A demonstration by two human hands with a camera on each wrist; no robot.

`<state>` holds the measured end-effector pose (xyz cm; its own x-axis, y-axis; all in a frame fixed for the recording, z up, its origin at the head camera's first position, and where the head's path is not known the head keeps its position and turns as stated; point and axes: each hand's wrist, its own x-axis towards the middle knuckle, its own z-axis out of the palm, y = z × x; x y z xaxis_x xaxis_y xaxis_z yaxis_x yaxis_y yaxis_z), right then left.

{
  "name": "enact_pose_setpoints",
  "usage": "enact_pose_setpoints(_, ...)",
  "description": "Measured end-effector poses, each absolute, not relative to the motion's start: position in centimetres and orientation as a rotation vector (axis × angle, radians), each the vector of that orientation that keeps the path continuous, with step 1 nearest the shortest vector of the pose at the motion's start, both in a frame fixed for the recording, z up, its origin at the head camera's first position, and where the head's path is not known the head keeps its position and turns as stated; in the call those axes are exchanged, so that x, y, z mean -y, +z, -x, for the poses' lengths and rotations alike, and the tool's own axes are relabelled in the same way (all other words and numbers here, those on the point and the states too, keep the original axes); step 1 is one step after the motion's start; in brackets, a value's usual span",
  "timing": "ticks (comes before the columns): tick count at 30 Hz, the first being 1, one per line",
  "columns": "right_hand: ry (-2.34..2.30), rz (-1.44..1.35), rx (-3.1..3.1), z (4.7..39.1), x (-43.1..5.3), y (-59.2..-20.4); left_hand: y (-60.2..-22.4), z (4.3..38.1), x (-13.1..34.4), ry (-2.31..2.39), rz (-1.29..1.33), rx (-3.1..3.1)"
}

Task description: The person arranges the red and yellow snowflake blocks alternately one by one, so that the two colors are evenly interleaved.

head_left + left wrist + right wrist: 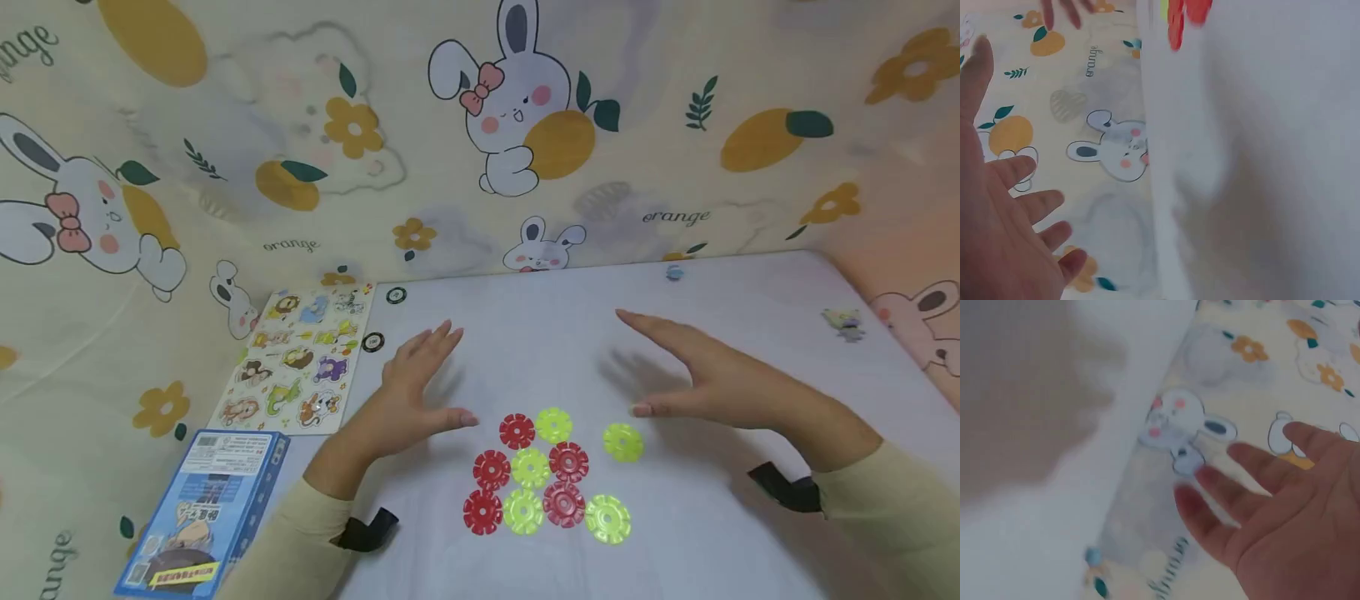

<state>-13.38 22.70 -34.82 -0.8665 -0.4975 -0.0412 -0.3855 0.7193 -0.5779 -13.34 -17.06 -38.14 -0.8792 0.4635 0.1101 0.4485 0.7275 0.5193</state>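
Note:
My left hand (pixel 411 398) hovers above the table to the left of a cluster of notched plastic discs, its fingers spread and holding nothing. On the other side, my right hand (pixel 708 382) is likewise raised, thumb apart from straight fingers. Between and below them lie red discs (pixel 491 470) and yellow-green discs (pixel 530 468) in rough rows, flat on the white surface. One yellow-green disc (pixel 623 442) sits apart, just below the right thumb. In the left wrist view, blurred red discs (pixel 1197 9) show at the top edge. The right wrist view shows the empty palm (pixel 1291 519).
A sticker sheet (pixel 292 358) with cartoon animals lies at the left, above a blue box (pixel 202 508). Two black round chips (pixel 396 295) are beside the sheet. Small figures, one blue (pixel 675 272) and one greyish (pixel 844 324), lie at the far right. Printed cloth hangs behind the table.

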Motion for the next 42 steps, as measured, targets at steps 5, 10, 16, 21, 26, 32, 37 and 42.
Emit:
enact_pose_setpoints(5, -1.050, 0.715, -2.523, 12.1, -21.7, -37.6, -40.9, 12.1, 15.9, 1.067, -0.660, -2.736)
enact_pose_setpoints(10, -1.001, 0.694, -2.469, 11.4, -21.5, -40.2, -43.2, 11.6, 13.7, 1.015, -0.661, -2.694)
enact_pose_setpoints(16, -0.877, 0.745, -2.567, 11.4, -21.7, -41.3, -44.6, 11.6, 11.7, 0.856, -0.748, -2.889)
enact_pose_setpoints(21, -0.912, 0.771, -2.525, 11.7, -21.7, -41.6, -44.7, 11.4, 11.6, 0.952, -0.675, -2.889)
enact_pose_setpoints(26, -0.876, 0.722, -2.510, 11.5, -22.6, -41.1, -44.7, 11.0, 11.8, 1.182, -0.570, -2.763)
enact_pose_setpoints(32, -0.913, 0.678, -2.450, 11.5, -23.1, -40.8, -44.6, 11.1, 12.4, 1.448, -0.450, -2.647)
enact_pose_setpoints(37, -1.032, 0.581, -2.432, 12.4, -22.0, -41.6, -44.3, 12.3, 13.2, 1.578, -0.343, -2.600)
enact_pose_setpoints(42, -1.179, 0.436, -2.457, 14.7, -20.1, -42.6, -44.5, 14.3, 14.2, 1.595, -0.266, -2.654)
